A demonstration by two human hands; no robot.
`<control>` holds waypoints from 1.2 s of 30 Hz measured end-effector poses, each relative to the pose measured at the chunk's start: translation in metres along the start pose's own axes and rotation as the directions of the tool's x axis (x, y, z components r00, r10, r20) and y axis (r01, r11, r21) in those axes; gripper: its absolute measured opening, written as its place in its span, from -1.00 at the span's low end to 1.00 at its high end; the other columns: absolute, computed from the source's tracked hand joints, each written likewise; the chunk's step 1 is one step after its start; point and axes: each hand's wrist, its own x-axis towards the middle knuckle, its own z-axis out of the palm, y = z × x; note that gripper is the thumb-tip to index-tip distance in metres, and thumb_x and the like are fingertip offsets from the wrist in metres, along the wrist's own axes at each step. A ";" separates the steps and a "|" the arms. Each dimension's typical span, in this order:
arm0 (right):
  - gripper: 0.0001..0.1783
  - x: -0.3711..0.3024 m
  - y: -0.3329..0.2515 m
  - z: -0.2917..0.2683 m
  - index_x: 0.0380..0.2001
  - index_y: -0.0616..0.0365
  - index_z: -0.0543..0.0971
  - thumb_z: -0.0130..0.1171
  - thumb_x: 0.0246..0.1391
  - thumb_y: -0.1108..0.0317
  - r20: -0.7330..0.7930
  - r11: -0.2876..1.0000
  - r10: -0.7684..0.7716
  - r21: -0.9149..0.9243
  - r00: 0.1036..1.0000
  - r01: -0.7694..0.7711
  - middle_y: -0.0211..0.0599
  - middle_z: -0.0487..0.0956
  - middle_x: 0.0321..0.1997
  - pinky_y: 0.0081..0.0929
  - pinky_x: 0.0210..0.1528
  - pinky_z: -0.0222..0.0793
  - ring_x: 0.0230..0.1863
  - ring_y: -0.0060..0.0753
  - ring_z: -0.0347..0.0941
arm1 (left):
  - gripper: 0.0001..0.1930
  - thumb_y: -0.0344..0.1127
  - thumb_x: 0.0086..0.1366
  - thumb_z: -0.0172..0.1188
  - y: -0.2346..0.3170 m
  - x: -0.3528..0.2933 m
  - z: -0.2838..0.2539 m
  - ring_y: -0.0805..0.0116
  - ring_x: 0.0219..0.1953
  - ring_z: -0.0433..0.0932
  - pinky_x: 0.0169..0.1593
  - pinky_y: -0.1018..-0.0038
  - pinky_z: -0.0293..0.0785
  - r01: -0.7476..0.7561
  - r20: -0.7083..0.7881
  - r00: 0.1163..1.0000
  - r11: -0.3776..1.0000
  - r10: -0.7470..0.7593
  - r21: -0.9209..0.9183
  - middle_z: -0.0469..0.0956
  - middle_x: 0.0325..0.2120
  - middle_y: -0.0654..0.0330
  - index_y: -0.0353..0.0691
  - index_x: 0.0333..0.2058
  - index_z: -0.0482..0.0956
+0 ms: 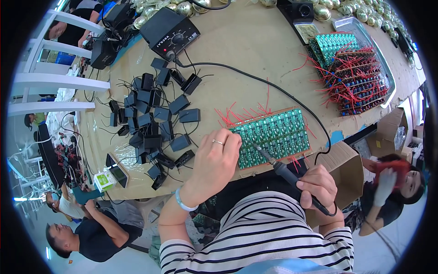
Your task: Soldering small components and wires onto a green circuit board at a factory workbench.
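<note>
A green circuit board panel (278, 136) lies near the table's front edge, with thin red wires (237, 114) sticking out along its far side. My right hand (319, 185) is closed round the dark handle of a soldering iron (286, 173). The iron slants up to the left, its metal tip over the left half of the panel; whether it touches is too fine to tell. At the panel's left edge, my left hand (215, 157) has its fingers pinched together by the upper left corner. What they hold is hidden behind the fingertips.
A heap of black boxes with wires (150, 107) covers the table's left side. Behind it stands a soldering station (169, 34), its cord crossing to the right. Stacked wired boards (358, 82) sit on a metal tray (391, 86). People work at both sides.
</note>
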 end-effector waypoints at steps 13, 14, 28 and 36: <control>-0.88 0.000 0.001 0.007 -0.30 0.27 0.63 0.25 0.12 0.44 0.113 0.989 -0.097 -0.105 0.989 0.109 -0.22 0.59 -0.37 -0.33 -0.40 0.49 -0.47 -0.27 0.51 | -0.84 -0.52 0.17 0.29 0.000 -0.003 0.008 0.10 -0.24 0.50 -0.16 0.24 0.42 -0.009 -0.007 1.000 0.997 0.009 0.073 0.44 -0.33 0.12 -0.26 -0.30 0.49; -0.87 -0.001 0.001 0.006 -0.29 0.27 0.64 0.27 0.12 0.43 0.163 0.973 -0.154 -0.148 0.974 0.179 -0.21 0.60 -0.36 -0.32 -0.38 0.51 -0.46 -0.27 0.52 | -0.84 -0.52 0.16 0.29 0.000 -0.003 0.009 0.10 -0.25 0.50 -0.16 0.24 0.42 -0.012 -0.016 1.000 0.997 0.013 0.082 0.44 -0.34 0.12 -0.25 -0.30 0.49; -0.85 -0.010 0.000 -0.007 -0.21 0.26 0.55 0.16 0.24 0.40 -0.132 0.990 -0.067 -0.134 0.989 0.049 -0.23 0.55 -0.38 -0.34 -0.38 0.50 -0.45 -0.26 0.50 | -0.83 -0.51 0.13 0.32 -0.001 -0.003 0.011 0.14 -0.26 0.50 -0.15 0.25 0.42 -0.036 -0.032 0.999 0.990 0.041 0.134 0.44 -0.35 0.15 -0.24 -0.33 0.50; -0.84 -0.008 -0.003 -0.005 -0.24 0.25 0.55 0.15 0.27 0.35 -0.111 0.994 -0.067 -0.090 0.992 0.057 -0.23 0.55 -0.39 -0.33 -0.41 0.49 -0.46 -0.25 0.50 | -0.86 -0.47 0.16 0.30 0.005 -0.005 0.007 0.15 -0.25 0.48 -0.08 0.24 0.39 -0.032 -0.051 0.998 0.984 0.041 0.176 0.44 -0.34 0.16 -0.22 -0.32 0.53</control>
